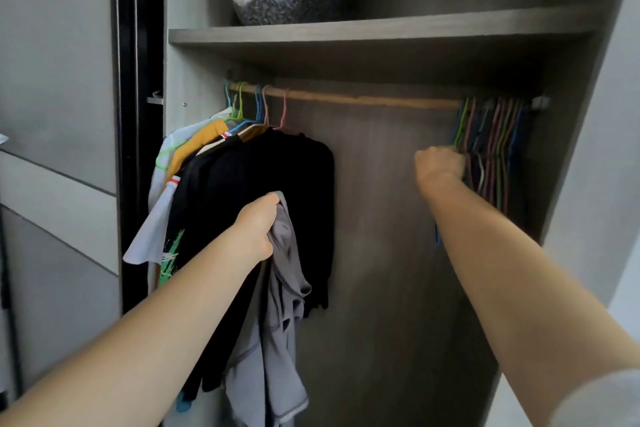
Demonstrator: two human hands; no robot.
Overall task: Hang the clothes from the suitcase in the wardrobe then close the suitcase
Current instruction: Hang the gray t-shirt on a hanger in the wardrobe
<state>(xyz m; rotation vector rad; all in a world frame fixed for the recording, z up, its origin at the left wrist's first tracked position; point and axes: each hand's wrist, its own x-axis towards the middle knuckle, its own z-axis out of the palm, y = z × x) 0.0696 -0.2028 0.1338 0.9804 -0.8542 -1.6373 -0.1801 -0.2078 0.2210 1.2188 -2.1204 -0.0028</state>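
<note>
A grey garment [284,322] is held bunched in the left hand [258,229], lower centre-left of the frame, in front of the dark clothes [277,177] already hung at the left end of the rail [346,99]. The fingers [272,199] are curled tightly round a gathered fold near its top, and the rest hangs limp. It is judged light, soft and thin, likely to slide off a smooth hanger, so it is best taken at the neckline or shoulders. The right hand [439,163] is closed at the near edge of the empty hangers [491,149], right of centre. One seems to be gripped, though the fingertips are hidden. These are judged thin, light and easily tangled
</note>
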